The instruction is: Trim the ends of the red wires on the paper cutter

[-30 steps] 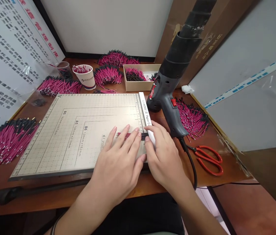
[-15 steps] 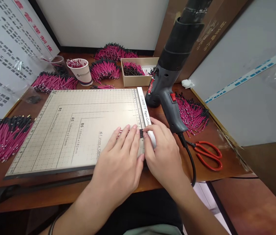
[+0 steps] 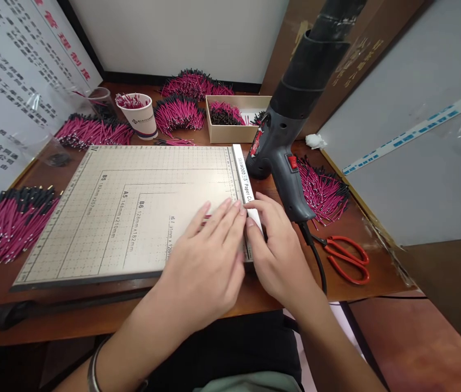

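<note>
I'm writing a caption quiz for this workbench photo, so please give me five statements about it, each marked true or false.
1. The left hand and the right hand are both at the paper cutter. True.
2. The scissors lie on the table. True.
3. The right hand grips the scissors. False: it is at the cutter's white strip.
4. The paper cup has thin pink pieces in it. True.
5. The box is covered by a lid. False: its top is open, and its contents show.
</note>
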{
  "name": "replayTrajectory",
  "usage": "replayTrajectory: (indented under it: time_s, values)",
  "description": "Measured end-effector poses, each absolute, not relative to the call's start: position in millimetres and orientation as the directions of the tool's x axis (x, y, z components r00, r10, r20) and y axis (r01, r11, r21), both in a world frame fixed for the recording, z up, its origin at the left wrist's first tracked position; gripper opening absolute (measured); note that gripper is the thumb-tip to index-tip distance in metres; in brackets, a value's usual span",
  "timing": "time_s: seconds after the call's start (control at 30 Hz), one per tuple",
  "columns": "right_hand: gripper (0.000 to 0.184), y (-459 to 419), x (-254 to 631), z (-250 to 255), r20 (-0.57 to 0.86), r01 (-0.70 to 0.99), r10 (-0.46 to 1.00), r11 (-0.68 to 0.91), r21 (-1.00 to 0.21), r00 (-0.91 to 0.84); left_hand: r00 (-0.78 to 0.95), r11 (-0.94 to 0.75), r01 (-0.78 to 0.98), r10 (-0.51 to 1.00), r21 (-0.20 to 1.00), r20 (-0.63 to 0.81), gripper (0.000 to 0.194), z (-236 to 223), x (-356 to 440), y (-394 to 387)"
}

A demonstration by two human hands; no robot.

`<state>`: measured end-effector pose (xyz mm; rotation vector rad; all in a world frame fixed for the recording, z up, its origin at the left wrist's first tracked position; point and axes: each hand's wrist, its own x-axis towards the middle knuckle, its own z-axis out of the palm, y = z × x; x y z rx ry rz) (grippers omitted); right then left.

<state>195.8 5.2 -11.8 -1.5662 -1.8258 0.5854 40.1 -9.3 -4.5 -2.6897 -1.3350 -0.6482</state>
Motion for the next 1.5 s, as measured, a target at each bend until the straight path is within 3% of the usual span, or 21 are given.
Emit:
replayTrajectory:
  time_s: [0.23,0.37,0.6,0.87,1.03,1.17,1.3,1.4,1.5]
  values:
    - [0.025,14,190,3,-0.007,0.744,0.991,0.096,-0.661,-0.135,0.387,-0.474,0.864,0.842,0.171,0.376,0.042,1,20,4]
    - [0.017,17,186,5,0.001,0.786,0.992,0.099,-0.611,-0.124,0.398,-0.486,0.855,0.839,0.182,0.37,0.044,-4,22,0]
    - [0.02,17,186,3,0.052,0.793,0.993,0.118,-0.598,-0.108,0.498,-0.564,0.82,0.787,0.098,0.364,0.056,-14,35,-14]
    - [0.02,12,185,3,0.044,0.799,0.994,0.104,-0.592,-0.096,0.508,-0.591,0.791,0.78,0.161,0.365,0.057,-9,35,-11]
    - [0.023,13,187,-1,0.066,0.81,0.993,0.118,-0.575,-0.098,0.322,-0.448,0.842,0.864,0.299,0.386,0.046,-1,14,-3]
    - [0.032,8,187,-2,0.162,0.816,0.983,0.164,-0.555,-0.087,0.278,-0.396,0.834,0.903,0.385,0.326,0.037,-2,7,5]
    - [0.052,-9,176,4,0.347,0.793,0.896,0.418,-0.444,-0.278,0.269,-0.373,0.813,0.922,0.448,0.279,0.037,-4,6,4]
    - [0.07,-18,165,6,0.287,0.783,0.863,0.499,-0.37,-0.415,0.27,-0.361,0.792,0.93,0.492,0.249,0.042,-4,0,1]
    - [0.085,-19,158,1,0.199,0.812,0.88,0.474,-0.34,-0.431,0.267,-0.357,0.778,0.933,0.518,0.242,0.04,-4,-7,0]
